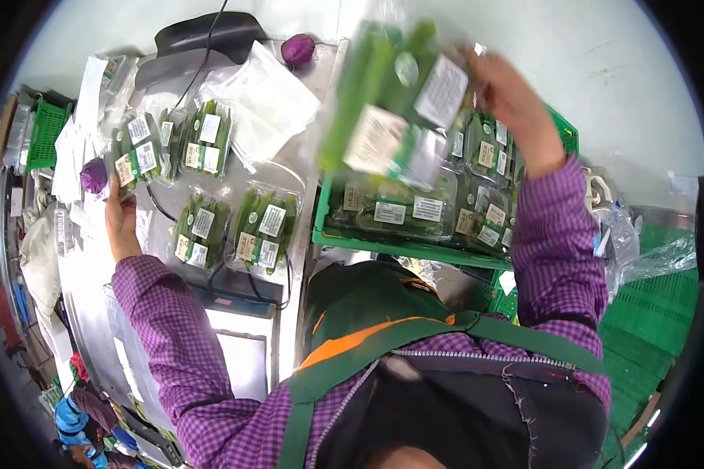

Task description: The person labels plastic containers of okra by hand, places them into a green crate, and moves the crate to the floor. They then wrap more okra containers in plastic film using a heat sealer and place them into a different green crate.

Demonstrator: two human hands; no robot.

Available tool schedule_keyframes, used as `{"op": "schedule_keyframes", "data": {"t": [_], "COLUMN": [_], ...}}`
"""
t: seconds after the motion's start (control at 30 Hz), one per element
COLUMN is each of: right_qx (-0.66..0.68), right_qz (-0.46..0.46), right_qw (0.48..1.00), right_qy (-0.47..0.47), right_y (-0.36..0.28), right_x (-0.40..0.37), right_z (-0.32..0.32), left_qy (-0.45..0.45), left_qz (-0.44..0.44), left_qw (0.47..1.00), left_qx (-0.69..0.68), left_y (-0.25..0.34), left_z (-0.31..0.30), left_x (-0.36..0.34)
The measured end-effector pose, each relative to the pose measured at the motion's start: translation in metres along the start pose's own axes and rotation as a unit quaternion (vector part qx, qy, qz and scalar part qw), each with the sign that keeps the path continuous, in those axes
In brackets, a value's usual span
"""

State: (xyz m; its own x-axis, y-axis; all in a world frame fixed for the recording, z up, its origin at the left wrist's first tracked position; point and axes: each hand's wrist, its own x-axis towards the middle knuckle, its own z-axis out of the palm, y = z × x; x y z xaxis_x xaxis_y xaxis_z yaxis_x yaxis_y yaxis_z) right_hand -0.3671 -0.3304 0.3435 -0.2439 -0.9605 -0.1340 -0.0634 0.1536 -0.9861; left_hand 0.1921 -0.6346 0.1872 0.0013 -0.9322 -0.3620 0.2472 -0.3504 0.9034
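My right hand is closed on the edge of a clear pack of green vegetables, held up above a green crate and blurred by motion. At the left, my left hand touches the lower edge of another labelled vegetable pack; its fingers are partly hidden by the pack, so its grip is unclear. Several similar packs lie on the metal table, among them one near its right edge. More labelled packs fill the crate.
White sheets and a dark curved object lie at the table's far side. Purple bundles sit near its edges. A black cable crosses the table. Clear plastic film is at the right; another person is at the lower left.
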Motion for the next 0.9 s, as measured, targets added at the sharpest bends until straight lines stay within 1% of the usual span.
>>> {"op": "schedule_keyframes", "data": {"t": [0.03,0.07,0.1,0.13,0.17,0.2,0.23,0.27,0.3,0.37,0.4,0.43,0.47,0.5,0.53,0.57,0.6,0.63,0.67,0.7,0.73,0.77,0.8,0.83,0.87,0.9], "right_qx": [-0.038,-0.043,-0.061,0.025,0.061,0.053,0.037,0.062,0.088,0.091,0.115,0.117,0.013,-0.092,-0.109,-0.109,0.001,0.110,0.111,0.175,0.238,0.182,0.177,0.173,0.175,0.203], "right_qz": [0.053,0.101,0.151,0.157,0.189,0.215,0.235,0.228,0.221,0.251,0.249,0.249,0.229,0.205,0.135,0.136,0.136,0.134,0.133,0.152,0.168,0.215,0.221,0.227,0.225,0.233], "right_qw": [0.997,0.994,0.987,0.986,0.979,0.975,0.971,0.972,0.971,0.963,0.961,0.961,0.973,0.974,0.985,0.984,0.991,0.984,0.984,0.970,0.949,0.959,0.958,0.957,0.957,0.950], "right_qy": [0.038,0.022,0.008,0.039,0.039,0.032,0.002,-0.015,-0.032,0.028,0.019,0.021,0.017,0.014,0.023,0.028,0.000,-0.030,-0.028,-0.073,-0.118,-0.027,-0.039,-0.051,-0.050,-0.044], "right_y": [0.021,0.031,0.060,0.086,0.087,0.099,0.131,0.147,0.154,0.150,0.170,0.166,0.156,0.151,0.158,0.138,0.114,0.098,0.099,0.100,0.101,0.111,0.127,0.144,0.154,0.162], "right_x": [-0.013,-0.025,-0.029,-0.032,-0.036,-0.033,-0.023,-0.020,-0.015,-0.009,-0.003,-0.004,-0.008,-0.010,-0.014,-0.028,-0.047,-0.066,-0.081,-0.097,-0.108,-0.116,-0.123,-0.132,-0.138,-0.147], "right_z": [-0.004,-0.002,-0.011,-0.003,0.006,0.009,0.001,0.003,0.011,0.039,0.039,0.036,0.032,0.026,0.013,0.005,-0.004,-0.009,-0.018,-0.028,-0.032,-0.032,-0.044,-0.059,-0.065,-0.068], "left_qy": [-0.023,-0.022,-0.037,-0.051,-0.102,-0.115,-0.128,-0.112,-0.118,-0.145,-0.173,-0.202,-0.228,-0.251,-0.272,-0.293,-0.316,-0.338,-0.377,-0.403,-0.441,-0.497,-0.519,-0.533,-0.483,-0.418], "left_qz": [0.020,0.025,0.038,0.050,0.042,0.044,0.044,0.037,0.033,0.013,0.000,-0.013,-0.043,-0.069,-0.065,-0.060,-0.061,-0.062,-0.040,-0.027,-0.007,0.012,0.077,0.142,0.272,0.393], "left_qw": [0.999,0.999,0.998,0.996,0.992,0.990,0.987,0.988,0.988,0.986,0.982,0.977,0.971,0.965,0.960,0.954,0.947,0.938,0.922,0.903,0.867,0.835,0.785,0.721,0.664,0.589], "left_qx": [-0.016,-0.016,-0.030,-0.044,-0.059,-0.073,-0.086,-0.098,-0.092,-0.080,-0.069,-0.059,-0.061,-0.039,-0.018,0.002,0.020,0.038,0.077,0.144,0.232,0.236,0.330,0.419,0.501,0.569], "left_y": [0.007,0.013,0.017,0.019,0.019,0.019,0.017,0.012,0.006,-0.004,-0.011,-0.019,-0.027,-0.037,-0.044,-0.052,-0.059,-0.065,-0.079,-0.090,-0.110,-0.113,-0.114,-0.117,-0.122,-0.128], "left_z": [0.007,0.021,0.040,0.055,0.063,0.083,0.104,0.118,0.131,0.170,0.184,0.196,0.207,0.213,0.229,0.247,0.262,0.274,0.284,0.292,0.294,0.305,0.309,0.313,0.315,0.317], "left_x": [-0.015,-0.035,-0.059,-0.081,-0.098,-0.122,-0.146,-0.163,-0.179,-0.217,-0.230,-0.243,-0.253,-0.258,-0.270,-0.283,-0.295,-0.307,-0.313,-0.321,-0.324,-0.336,-0.334,-0.328,-0.320,-0.315]}}
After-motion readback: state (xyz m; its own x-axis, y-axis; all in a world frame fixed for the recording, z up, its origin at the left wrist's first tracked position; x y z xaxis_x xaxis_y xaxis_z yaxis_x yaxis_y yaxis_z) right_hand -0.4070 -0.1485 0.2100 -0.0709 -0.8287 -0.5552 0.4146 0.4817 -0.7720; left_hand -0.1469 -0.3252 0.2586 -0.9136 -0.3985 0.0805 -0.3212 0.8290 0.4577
